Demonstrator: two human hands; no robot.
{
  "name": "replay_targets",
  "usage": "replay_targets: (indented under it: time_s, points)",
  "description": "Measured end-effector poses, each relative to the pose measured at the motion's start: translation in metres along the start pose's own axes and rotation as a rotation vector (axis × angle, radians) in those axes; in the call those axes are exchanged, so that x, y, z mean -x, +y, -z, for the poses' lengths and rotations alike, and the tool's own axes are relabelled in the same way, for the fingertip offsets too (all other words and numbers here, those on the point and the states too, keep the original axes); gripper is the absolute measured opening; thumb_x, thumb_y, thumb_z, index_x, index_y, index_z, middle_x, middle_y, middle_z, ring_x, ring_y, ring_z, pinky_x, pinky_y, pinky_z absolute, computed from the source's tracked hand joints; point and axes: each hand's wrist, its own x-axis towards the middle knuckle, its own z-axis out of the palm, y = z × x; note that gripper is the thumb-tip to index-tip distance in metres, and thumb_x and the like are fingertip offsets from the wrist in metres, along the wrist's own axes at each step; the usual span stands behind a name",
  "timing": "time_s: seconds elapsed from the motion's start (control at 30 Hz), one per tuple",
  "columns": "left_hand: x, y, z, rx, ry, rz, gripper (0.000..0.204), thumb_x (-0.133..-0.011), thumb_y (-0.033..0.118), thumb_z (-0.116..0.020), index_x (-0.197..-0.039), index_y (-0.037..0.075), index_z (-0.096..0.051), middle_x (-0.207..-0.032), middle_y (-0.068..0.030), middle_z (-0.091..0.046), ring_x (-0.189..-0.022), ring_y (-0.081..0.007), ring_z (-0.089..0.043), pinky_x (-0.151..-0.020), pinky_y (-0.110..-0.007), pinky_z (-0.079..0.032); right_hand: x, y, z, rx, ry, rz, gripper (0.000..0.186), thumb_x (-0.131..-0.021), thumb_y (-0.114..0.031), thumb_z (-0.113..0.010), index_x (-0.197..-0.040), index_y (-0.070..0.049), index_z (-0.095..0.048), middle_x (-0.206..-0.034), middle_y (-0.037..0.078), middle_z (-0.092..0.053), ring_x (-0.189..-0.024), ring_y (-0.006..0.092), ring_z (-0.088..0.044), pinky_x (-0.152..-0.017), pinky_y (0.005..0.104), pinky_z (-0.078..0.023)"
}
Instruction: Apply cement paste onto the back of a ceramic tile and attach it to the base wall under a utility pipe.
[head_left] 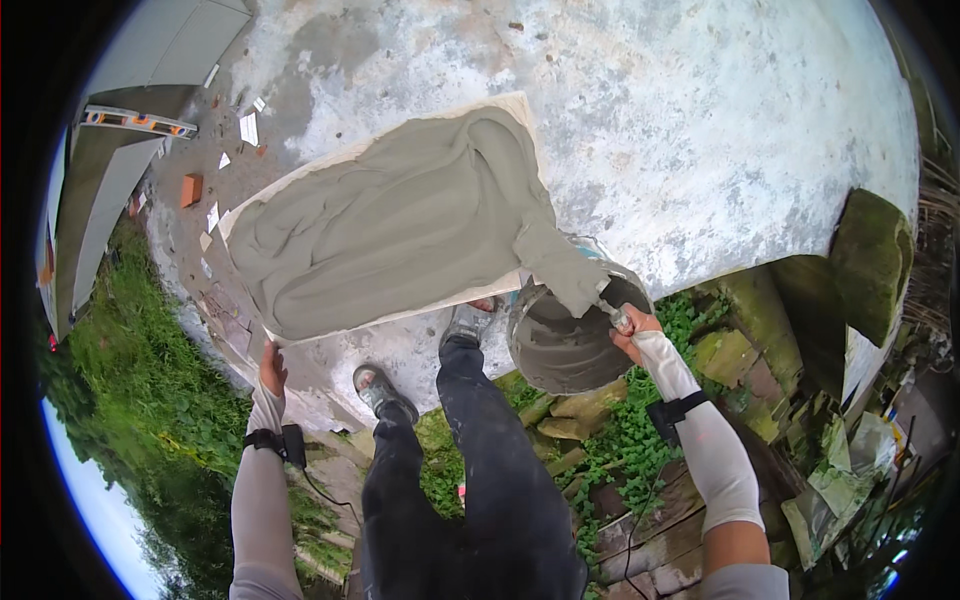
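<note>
A large rectangular tile (532,118) is spread with thick wet grey mortar (390,220), ridged by long strokes. My left hand (272,370) is at its near left corner, fingertips up against the edge and seemingly gripping it; the underside is hidden. In my right hand (636,332) is a trowel (565,265), held by its handle, with the blade caked in mortar. The blade reaches from above a bucket (570,375) to the tile's near right edge. More mortar lines the inside of the bucket, which stands right of my feet.
Pale concrete (700,130) stretches beyond the tile. On the left lie a red brick block (191,190), white tile chips (249,128) and a spirit level (138,122). Grass (160,350) borders the slab. Mossy stones (725,357) and green plants (640,440) are at the near right.
</note>
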Motion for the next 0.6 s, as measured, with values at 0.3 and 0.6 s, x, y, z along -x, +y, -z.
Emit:
replay_targets:
  time_s: [0.3,0.6]
  points:
    - [0.006,0.003,-0.007,0.000,0.032,-0.016,0.095,-0.084,0.072,-0.041,-0.151,0.011,-0.011,-0.157,-0.0097,-0.009,-0.145,-0.0293,-0.003,-0.113,-0.050,-0.002,0.074,0.034,0.007,0.203,0.192,-0.213,0.034,-0.063,-0.022,-0.071,-0.090,-0.010,-0.056,-0.071,0.016,-0.061,-0.072,0.0411,-0.060,-0.062,0.0453,-0.048]
    - [0.007,0.009,-0.018,-0.001,0.085,0.029,0.095,-0.083,0.071,-0.042,-0.151,0.015,-0.007,-0.158,-0.0083,-0.005,-0.145,-0.0291,-0.003,-0.113,-0.052,0.000,-0.090,-0.060,0.057,0.213,0.261,0.050,0.024,-0.070,-0.019,-0.067,-0.091,-0.010,-0.059,-0.075,0.019,-0.061,-0.072,0.0399,-0.061,-0.063,0.0437,-0.050]
